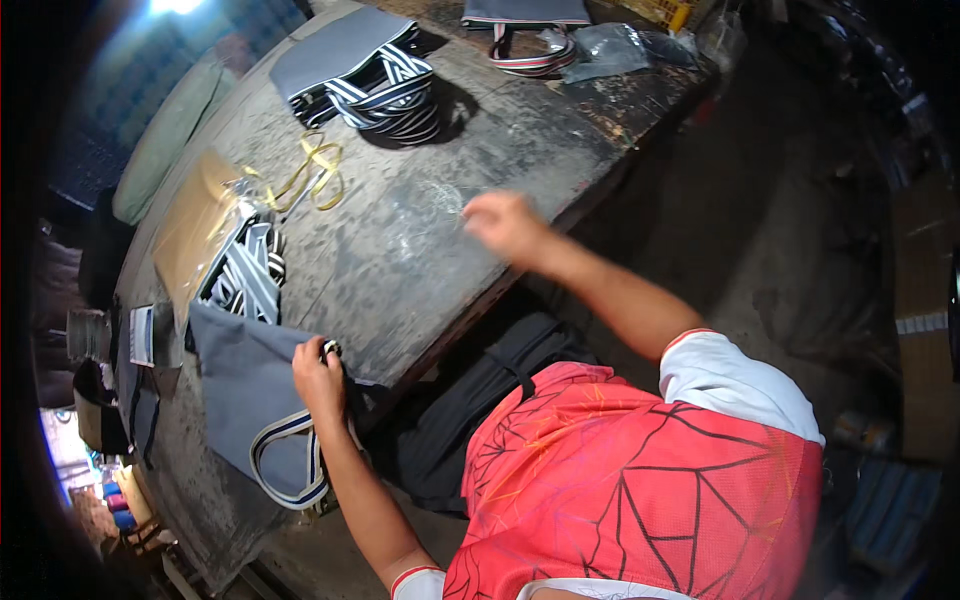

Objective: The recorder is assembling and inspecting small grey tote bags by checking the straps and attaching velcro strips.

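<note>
My left hand [320,380] is closed on the edge of a grey tote bag [240,375] that lies at the near left of the table. A striped white and dark strap loop [290,465] of this bag hangs below my wrist. Something small, black and white, shows at my left fingertips, too small to name. Over the bare middle of the tabletop I hold my right hand [505,230], its fingers bent and smeared by motion. Whether anything is between them I cannot make out.
More grey bags with striped straps [250,275] lie beside a clear plastic wrap over brown sheeting [200,220]. Yellow ribbon [322,170] rests near them. A stack of grey bags [345,55] is farther back, with plastic packets [610,50] at the far right of the worn table [420,260].
</note>
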`<state>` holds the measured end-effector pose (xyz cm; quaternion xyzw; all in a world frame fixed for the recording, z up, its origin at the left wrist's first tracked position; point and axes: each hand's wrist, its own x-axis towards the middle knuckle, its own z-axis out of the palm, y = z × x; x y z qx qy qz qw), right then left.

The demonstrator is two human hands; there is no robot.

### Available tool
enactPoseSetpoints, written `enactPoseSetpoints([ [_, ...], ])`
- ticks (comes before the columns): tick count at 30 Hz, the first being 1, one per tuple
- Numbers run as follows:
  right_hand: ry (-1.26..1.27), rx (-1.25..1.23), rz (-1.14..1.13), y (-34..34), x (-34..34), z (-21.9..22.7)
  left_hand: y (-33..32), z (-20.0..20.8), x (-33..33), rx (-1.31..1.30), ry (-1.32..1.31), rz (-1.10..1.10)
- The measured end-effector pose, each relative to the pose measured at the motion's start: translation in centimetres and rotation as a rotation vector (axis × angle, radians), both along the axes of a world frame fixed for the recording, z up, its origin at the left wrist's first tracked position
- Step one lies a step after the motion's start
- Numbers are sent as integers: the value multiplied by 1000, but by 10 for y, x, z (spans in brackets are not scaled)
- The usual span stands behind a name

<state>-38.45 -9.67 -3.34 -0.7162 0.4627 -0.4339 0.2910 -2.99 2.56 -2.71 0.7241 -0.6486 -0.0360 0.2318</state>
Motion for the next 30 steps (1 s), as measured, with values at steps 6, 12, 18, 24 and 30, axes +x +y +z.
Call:
enactPoseSetpoints([
  [6, 477, 29, -590, -119, -257, 22, -9, 0, -7, 71, -39, 53],
  [12, 1068, 534, -482, -165, -286, 12, -10, -7, -7, 69, -19, 68],
  [18, 971, 612, -503, -143, -246, 35, -5, -4, -5, 81, -10, 101],
  [24, 957, 541, -507, -153, -264, 3, -5, -5, -3, 86, -1, 94],
  [30, 937, 258, -139, -112, -293, 8, -1, -3, -2, 66, 9, 98],
])
